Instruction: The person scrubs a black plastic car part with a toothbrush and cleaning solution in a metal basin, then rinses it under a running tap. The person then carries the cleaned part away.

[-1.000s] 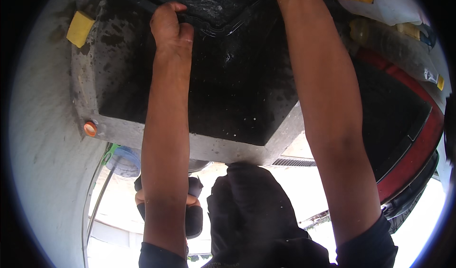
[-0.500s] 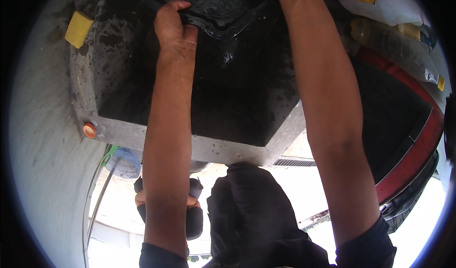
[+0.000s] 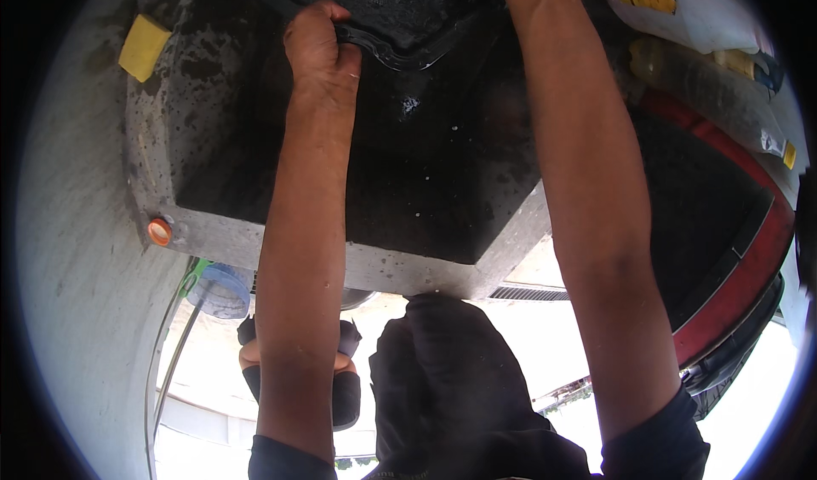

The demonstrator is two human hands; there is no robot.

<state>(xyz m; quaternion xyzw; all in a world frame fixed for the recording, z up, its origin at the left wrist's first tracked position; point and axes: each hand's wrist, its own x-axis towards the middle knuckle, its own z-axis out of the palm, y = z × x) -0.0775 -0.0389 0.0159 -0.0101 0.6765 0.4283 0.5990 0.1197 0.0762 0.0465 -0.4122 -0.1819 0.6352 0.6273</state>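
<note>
The person's left hand (image 3: 319,42) is closed on the rim of a black tray (image 3: 398,61), which lies ahead and to that hand's right, over a dark basin (image 3: 408,265). The right hand is beyond the upper edge, only the right forearm (image 3: 587,165) showing, so whether it holds anything cannot be told. The tray's inside glints as if wet; a slick rim could slide through the left fingers, and an uneven hold could tip one corner and spill any liquid. Well left of the left hand, a yellow block (image 3: 145,48) rests by the ledge; right of the right forearm, a clear bottle (image 3: 719,101) could topple if bumped
</note>
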